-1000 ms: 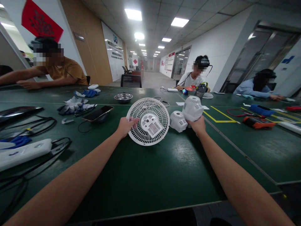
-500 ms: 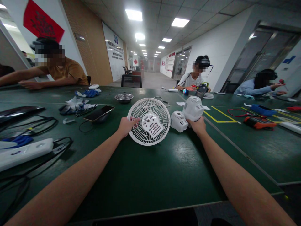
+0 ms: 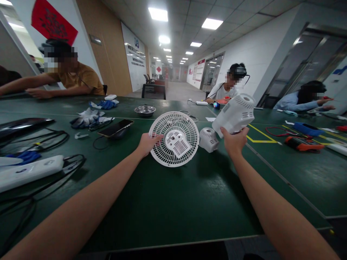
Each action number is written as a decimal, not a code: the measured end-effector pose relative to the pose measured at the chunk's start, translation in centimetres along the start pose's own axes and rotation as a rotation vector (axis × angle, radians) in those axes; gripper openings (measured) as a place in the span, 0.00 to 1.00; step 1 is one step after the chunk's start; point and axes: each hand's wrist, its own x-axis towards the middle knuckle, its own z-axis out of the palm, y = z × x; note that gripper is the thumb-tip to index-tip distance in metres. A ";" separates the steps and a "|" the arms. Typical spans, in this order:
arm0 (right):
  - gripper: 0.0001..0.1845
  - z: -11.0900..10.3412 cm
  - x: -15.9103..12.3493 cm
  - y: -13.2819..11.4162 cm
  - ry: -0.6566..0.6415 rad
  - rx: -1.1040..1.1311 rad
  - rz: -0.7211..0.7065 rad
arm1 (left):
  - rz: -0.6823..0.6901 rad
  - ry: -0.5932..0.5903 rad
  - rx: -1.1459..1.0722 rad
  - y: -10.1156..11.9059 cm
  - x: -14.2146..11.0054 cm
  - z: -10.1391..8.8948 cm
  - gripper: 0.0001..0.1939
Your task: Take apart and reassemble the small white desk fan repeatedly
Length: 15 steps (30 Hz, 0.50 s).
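Observation:
A round white fan grille [image 3: 159,157] with a motor mount at its centre is tilted up over the green table [image 3: 173,213]. My left hand [image 3: 148,145] grips the grille by its left rim, fingers closed through the slats. On the right, my right hand [image 3: 235,142] is closed around the lower end of a large white plastic housing [image 3: 235,115], tilted and raised off the table. Between the grille and that housing stands a smaller white vented motor cover [image 3: 208,139], touched by neither hand.
A metal bowl [image 3: 145,110], a phone [image 3: 117,128] and gloves [image 3: 88,119] lie to the left. Nearer stand a white power strip [image 3: 32,173] and black cables [image 3: 32,196]. An orange multimeter [image 3: 303,144] and blue tray [image 3: 305,129] lie right. Several people sit around the table.
My right hand has lifted the large white housing up and to the right, away from the smaller cover, and tilted it. The left hand keeps holding the grille in much the same place.

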 end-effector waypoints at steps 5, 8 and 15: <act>0.37 0.0 -2.1 -2.1 -0.137 -0.029 0.005 | 0.007 -0.018 0.001 0.1 -0.1 0.0 0.12; 0.37 0.5 -3.2 -2.3 -0.289 -0.086 0.034 | 0.007 -0.013 -0.014 0.1 -0.1 -0.1 0.11; 0.38 1.0 -3.4 -1.7 -0.312 -0.120 0.017 | 0.004 0.013 -0.005 0.2 -0.1 0.2 0.11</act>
